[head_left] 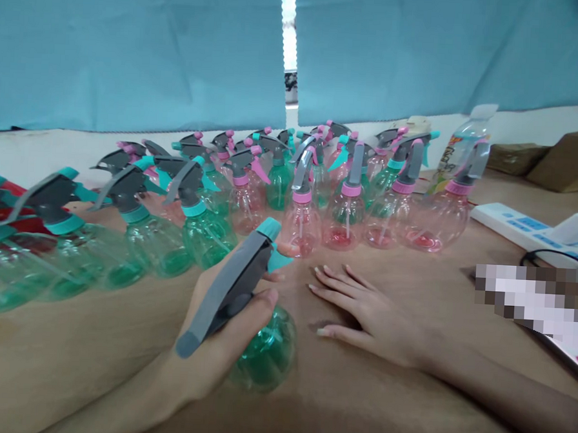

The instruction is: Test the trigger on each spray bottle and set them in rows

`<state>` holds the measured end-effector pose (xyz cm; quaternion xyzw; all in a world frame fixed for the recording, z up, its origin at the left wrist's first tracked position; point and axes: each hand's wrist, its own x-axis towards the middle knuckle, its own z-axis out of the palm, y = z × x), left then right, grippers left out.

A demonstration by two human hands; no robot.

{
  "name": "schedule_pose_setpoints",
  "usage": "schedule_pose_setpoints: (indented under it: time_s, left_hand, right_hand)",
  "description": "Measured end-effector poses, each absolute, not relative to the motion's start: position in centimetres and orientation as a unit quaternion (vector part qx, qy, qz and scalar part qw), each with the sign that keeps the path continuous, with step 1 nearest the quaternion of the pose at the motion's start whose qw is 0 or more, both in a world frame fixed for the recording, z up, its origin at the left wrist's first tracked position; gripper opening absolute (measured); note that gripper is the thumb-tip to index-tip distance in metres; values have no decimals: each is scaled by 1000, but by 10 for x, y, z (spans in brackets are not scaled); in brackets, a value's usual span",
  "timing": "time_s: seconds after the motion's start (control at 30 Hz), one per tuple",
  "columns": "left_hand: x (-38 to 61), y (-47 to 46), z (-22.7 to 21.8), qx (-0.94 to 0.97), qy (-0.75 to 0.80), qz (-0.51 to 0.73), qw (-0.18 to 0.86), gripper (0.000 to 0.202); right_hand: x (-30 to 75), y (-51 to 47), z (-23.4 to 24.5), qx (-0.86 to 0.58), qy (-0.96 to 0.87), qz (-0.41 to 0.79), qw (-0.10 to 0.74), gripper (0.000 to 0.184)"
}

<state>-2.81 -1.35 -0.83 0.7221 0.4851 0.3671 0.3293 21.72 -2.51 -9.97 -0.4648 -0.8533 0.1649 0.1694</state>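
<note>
My left hand point(225, 329) is wrapped round the neck of a green spray bottle point(268, 351) with a grey and teal trigger head. Its nozzle points away to the right, and part of the bottle is hidden by my fingers. Palm down, my right hand point(368, 314) lies on the brown table point(337, 400) with its fingers spread and nothing in it. Just beyond my hands stand pink spray bottles point(302, 227) with pink collars. A row of green spray bottles point(208, 238) with teal collars runs off to the left.
Behind the front rows crowd several more pink and green spray bottles. A clear labelled drink bottle point(460, 151) stands at the back right. A white power strip point(516, 228), a dark cable point(553, 253) and a cardboard box point(570, 160) are on the right. Blue cloth point(133, 53) covers the wall.
</note>
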Motion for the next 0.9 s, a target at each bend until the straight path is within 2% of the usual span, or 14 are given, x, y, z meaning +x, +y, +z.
schedule_pose_setpoints:
  time_s: [0.17,0.4,0.57,0.7,0.9]
  left_hand:
    - [-23,-10,-5,713,481,342,378,12]
    - [-19,-11,0,739,446,346,368,10]
    - [-17,-9,3,747,436,352,359,20]
    - [-16,-9,6,752,428,357,352,14]
    - [-16,-9,5,754,439,359,332,18]
  right_hand:
    - [217,-25,-99,-460,-854,166,175,65]
    - [219,-25,-103,-489,-841,150,179,64]
    - [220,-25,-103,-485,-844,149,175,64]
    - [221,-24,-105,-482,-843,152,184,61]
    - [220,-25,-105,-484,-840,157,190,60]
